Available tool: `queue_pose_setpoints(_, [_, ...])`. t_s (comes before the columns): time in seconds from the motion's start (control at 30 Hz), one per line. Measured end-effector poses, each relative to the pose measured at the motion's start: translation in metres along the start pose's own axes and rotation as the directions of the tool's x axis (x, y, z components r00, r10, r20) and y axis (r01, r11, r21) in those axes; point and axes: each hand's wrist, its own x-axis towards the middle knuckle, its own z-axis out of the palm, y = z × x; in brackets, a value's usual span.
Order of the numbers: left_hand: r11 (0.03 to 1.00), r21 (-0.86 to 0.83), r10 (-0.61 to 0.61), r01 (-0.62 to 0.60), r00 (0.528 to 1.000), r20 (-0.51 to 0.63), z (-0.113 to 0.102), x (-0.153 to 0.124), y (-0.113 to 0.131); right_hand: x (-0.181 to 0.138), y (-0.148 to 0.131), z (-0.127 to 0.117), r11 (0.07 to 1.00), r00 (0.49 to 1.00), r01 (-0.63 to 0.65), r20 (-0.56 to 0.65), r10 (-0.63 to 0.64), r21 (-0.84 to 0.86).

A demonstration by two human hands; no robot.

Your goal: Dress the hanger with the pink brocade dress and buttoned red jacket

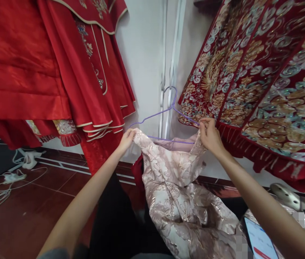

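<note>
A pale pink brocade garment [179, 187] hangs down from my two hands in the middle of the view. My left hand [126, 139] pinches its left shoulder, fingers closed on the cloth. My right hand [211, 135] grips its right shoulder together with the right end of a thin purple wire hanger [165, 111]. The hanger's hook points up in front of the white wall, and its lower bar crosses just above the garment's neckline.
Red satin robes [60, 72] hang at the left, and a red garment with gold and silver embroidery [262, 79] at the right. White cables [9, 178] lie on the dark red floor tiles. A phone [258, 241] with a lit screen lies at the lower right.
</note>
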Motion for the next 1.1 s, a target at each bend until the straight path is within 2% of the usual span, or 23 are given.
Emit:
queue_pose_setpoints(0.07, [0.977,0.151,0.156,-0.148,0.987,-0.039,-0.023,0.0,-0.008,0.003,0.006,-0.003,1.0,0.999,0.024,-0.024,-0.023,0.02])
queue_pose_setpoints(0.1, [0.97,0.182,0.173,-0.164,0.984,-0.035,-0.032,0.0,-0.013,0.004,0.008,-0.003,0.999,0.999,0.031,-0.034,-0.03,0.024])
queue_pose_setpoints(0.23, [0.989,0.121,0.082,-0.083,0.997,0.009,-0.051,-0.002,-0.032,0.007,0.011,-0.004,0.997,0.996,0.064,-0.065,-0.061,0.044])
queue_pose_setpoints(0.5, [0.987,0.041,0.152,-0.153,0.988,0.006,-0.046,-0.004,-0.035,0.006,0.007,-0.003,0.998,0.994,0.057,-0.091,-0.055,0.02])
queue_pose_setpoints(0.8, [0.986,-0.141,0.096,-0.093,0.995,0.016,-0.029,0.012,-0.01,0.006,0.008,-0.005,0.997,0.995,0.071,-0.078,-0.07,0.014])
queue_pose_setpoints(1.1, [0.975,-0.221,-0.036,0.027,0.999,-0.038,-0.039,-0.013,-0.041,0.005,0.003,-0.003,0.999,0.995,0.046,-0.085,-0.043,0.029])
